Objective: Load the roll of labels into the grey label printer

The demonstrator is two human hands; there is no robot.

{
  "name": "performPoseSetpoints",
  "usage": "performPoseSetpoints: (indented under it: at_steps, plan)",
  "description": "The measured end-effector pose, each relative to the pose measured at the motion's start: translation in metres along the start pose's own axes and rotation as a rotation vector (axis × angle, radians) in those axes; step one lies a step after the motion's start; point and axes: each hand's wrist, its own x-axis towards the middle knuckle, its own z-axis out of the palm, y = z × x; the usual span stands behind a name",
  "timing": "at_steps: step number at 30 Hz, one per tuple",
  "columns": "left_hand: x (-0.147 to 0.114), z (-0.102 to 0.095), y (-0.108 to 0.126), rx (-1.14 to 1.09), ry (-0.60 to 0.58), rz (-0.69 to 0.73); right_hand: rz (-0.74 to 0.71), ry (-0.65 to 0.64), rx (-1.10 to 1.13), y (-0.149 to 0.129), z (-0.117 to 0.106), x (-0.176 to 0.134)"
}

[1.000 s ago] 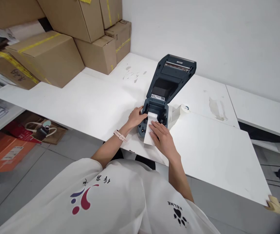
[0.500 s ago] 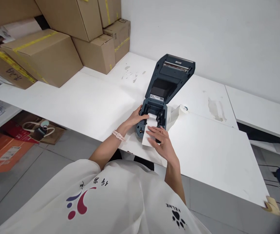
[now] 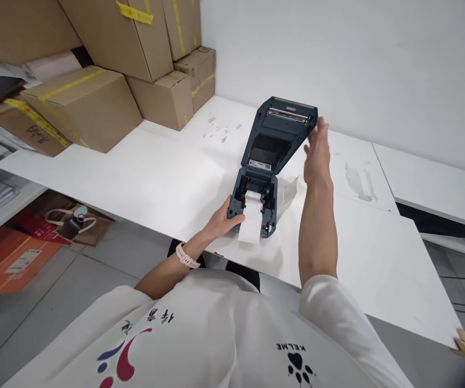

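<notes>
Dark label printer (image 3: 257, 175) sits on white worktop (image 3: 361, 258), lid (image 3: 284, 131) swung up and tilted back, base open toward the person. White paper strip (image 3: 251, 225) lies in the printer's base, runs down its middle and out over the printer's front edge. Left hand (image 3: 221, 221) is on the printer's left side – thumb over the rim, fingers along the outside, so holding that edge; thumb tip is at the strip's edge, can't tell if it presses the paper. Wristband (image 3: 187, 256) on that arm, in front of the printer. Right hand (image 3: 317, 153) is up at the printer's right, beside the lid's edge – fingers straight, thumb slightly spread, hand wide, nothing held; contact with lid can't be told. Crumpled white paper (image 3: 292, 193) just right of the printer, partly behind the right forearm. Taped cardboard boxes (image 3: 87, 110) stacked well left of the printer, wall (image 3: 337, 59) behind it
</notes>
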Motion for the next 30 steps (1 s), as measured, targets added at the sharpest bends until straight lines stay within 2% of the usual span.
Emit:
performPoseSetpoints:
  at_steps: [2,4,7,9,12,14,19,24,26,29,30]
  plan:
    - [-0.005,-0.004,-0.004,-0.087,-0.025,-0.053,0.018,-0.076,0.061,0.004,0.007,0.016]
    - [-0.005,-0.009,-0.006,-0.179,-0.013,-0.101,0.023,-0.049,0.12,0.001,0.011,0.003]
    - [0.001,-0.014,-0.004,-0.28,0.021,-0.12,0.027,0.054,0.187,-0.014,0.013,-0.058]
    - [0.007,-0.013,0.0,-0.331,0.026,-0.095,0.017,0.067,0.191,-0.025,0.015,-0.108]
    - [0.013,-0.007,0.009,-0.395,0.04,-0.089,-0.049,0.011,0.088,-0.035,0.025,-0.167]
    - [0.015,-0.001,0.013,-0.414,0.049,-0.108,-0.102,-0.029,-0.012,-0.037,0.034,-0.189]
    - [0.019,0.005,0.016,-0.433,-0.023,0.006,-0.158,0.024,-0.119,-0.031,0.05,-0.198]
    - [0.021,0.004,0.011,-0.36,-0.023,0.039,-0.187,0.086,-0.108,-0.028,0.053,-0.196]
    - [0.008,0.008,0.004,-0.275,0.095,0.039,-0.186,0.087,-0.091,-0.028,0.054,-0.197]
    - [-0.023,0.018,-0.011,-0.049,0.426,-0.028,-0.162,0.077,-0.08,-0.029,0.053,-0.198]
    - [-0.032,0.021,-0.015,-0.008,0.438,-0.062,-0.154,0.072,-0.081,-0.029,0.053,-0.198]
